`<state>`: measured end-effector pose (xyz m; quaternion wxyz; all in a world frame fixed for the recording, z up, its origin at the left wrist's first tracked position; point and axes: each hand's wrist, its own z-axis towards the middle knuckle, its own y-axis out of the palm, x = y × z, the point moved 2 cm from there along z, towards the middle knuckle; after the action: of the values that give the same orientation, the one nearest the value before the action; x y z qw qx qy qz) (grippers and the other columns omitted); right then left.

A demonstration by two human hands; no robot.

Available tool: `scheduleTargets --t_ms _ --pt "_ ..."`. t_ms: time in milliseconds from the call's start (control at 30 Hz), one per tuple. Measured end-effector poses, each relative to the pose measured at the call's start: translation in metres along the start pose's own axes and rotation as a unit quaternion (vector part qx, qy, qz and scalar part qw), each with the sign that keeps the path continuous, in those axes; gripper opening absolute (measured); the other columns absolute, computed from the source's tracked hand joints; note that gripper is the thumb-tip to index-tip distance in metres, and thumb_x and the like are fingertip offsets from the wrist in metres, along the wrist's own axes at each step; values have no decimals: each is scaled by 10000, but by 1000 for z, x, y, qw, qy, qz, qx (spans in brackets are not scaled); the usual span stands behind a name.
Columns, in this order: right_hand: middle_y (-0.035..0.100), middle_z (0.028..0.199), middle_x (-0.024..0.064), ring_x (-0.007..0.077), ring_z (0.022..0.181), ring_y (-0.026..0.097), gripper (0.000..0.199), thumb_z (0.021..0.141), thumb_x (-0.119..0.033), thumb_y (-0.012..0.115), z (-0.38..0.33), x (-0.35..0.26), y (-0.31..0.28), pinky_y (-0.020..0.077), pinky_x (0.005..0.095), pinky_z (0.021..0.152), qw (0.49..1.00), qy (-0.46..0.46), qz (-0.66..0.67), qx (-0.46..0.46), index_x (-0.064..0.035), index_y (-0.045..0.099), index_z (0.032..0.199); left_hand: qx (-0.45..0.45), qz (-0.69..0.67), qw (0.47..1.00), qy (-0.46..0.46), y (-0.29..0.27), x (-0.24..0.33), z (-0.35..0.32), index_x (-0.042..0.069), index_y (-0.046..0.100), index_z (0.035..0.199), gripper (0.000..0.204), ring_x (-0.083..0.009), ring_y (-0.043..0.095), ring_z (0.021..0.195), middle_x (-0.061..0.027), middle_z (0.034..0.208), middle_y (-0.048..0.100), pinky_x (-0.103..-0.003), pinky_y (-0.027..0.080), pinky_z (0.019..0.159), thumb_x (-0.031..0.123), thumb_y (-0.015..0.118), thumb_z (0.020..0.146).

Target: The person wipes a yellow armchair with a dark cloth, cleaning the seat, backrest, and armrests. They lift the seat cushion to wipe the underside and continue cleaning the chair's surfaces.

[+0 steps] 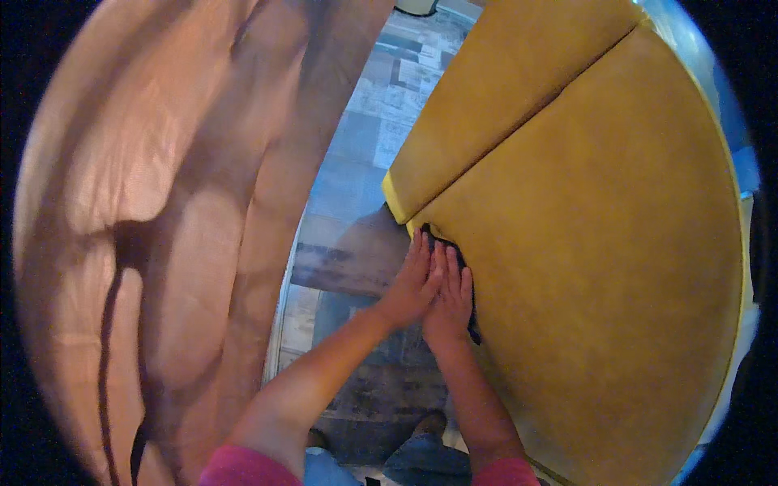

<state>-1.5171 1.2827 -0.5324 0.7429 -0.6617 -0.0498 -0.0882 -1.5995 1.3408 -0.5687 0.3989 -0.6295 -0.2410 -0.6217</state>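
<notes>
A mustard-yellow upholstered piece (600, 243) fills the right side, with a dark seam between its two panels. Along the left edge of its larger panel lies a thin black piece (473, 320), perhaps cloth; most of it is under my fingers, and its kind is unclear. My left hand (412, 283) reaches across to that edge near the seam's lower end, its fingers stretched out. Close beside it, partly overlapping, my right hand (450, 304) lies flat over the black piece with fingers extended. Both hands press at the edge; neither visibly grips anything.
A large brown, leather-like surface (203, 283) with folds and dark creases takes up the left. Between it and the yellow piece runs a patterned grey and brown floor (348, 174). My shoes and jeans (425, 458) show at the bottom. Something pale and round (416, 6) stands at the far end.
</notes>
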Motion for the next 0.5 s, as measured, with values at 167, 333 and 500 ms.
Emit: scheduleTargets --t_ms 167,333,500 --pt "251 1609 99 347 1483 210 598 968 -327 474 39 14 -126 129 593 1143 980 52 -71 178 -69 359 1494 84 11 975 207 -50 148 32 -108 35 1513 808 -426 -38 1492 -312 1594 -44 -476 41 1207 394 416 1007" --pt "231 1619 107 333 1497 183 571 977 -304 442 77 32 -254 81 579 1156 961 117 -71 239 -79 366 1496 137 97 924 344 -79 252 73 -106 69 1514 839 -481 18 1477 -327 1586 24 -522 60 1195 374 494 973" --pt "229 1626 66 252 1507 171 599 951 -309 419 60 45 -255 84 488 1181 970 68 -151 179 -111 353 1513 187 94 922 325 -57 239 69 -107 117 1512 866 -503 50 1469 -323 1587 58 -546 95 1185 415 530 957"
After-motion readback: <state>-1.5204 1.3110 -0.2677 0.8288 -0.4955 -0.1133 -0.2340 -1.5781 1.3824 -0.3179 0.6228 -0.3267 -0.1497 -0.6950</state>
